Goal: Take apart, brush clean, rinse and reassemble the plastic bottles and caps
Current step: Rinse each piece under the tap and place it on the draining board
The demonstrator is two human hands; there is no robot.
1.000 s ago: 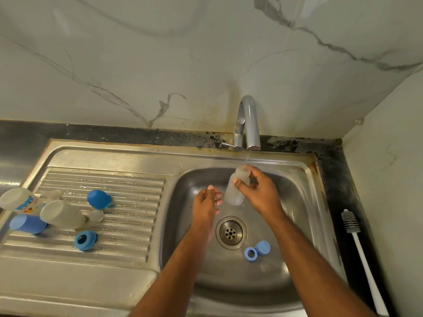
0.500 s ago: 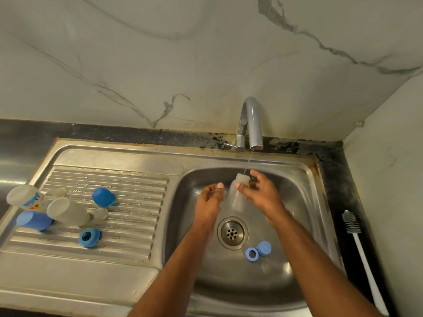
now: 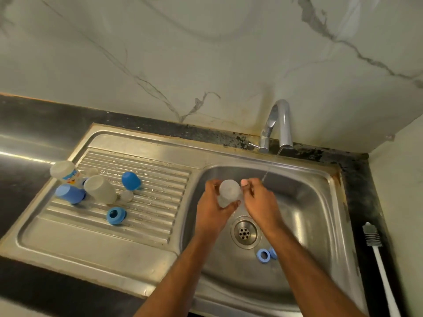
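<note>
A small translucent plastic bottle (image 3: 229,193) is held over the sink basin (image 3: 320,202), its round end turned toward me. My left hand (image 3: 211,208) grips it from the left, fingers and thumb curled round its body. The thumb and fingertips of my right hand (image 3: 259,201) pinch its right side. A thin water stream (image 3: 266,175) from the faucet (image 3: 280,124) falls just right of my right hand, missing the bottle. A blue ring cap (image 3: 263,255) and a blue cap (image 3: 273,253) lie in the basin near the drain (image 3: 245,232).
On the ribbed drainboard (image 3: 148,202) lie two translucent bottles (image 3: 99,189) (image 3: 64,171), a blue cover (image 3: 69,194), a blue dome cap (image 3: 131,180), a blue ring (image 3: 116,215) and a clear teat (image 3: 127,196). A white bottle brush (image 3: 376,250) lies on the dark counter at the right.
The bottle has left the water stream and moved left, turned with its round end toward me. My left hand, open beside it before, now grips it.
</note>
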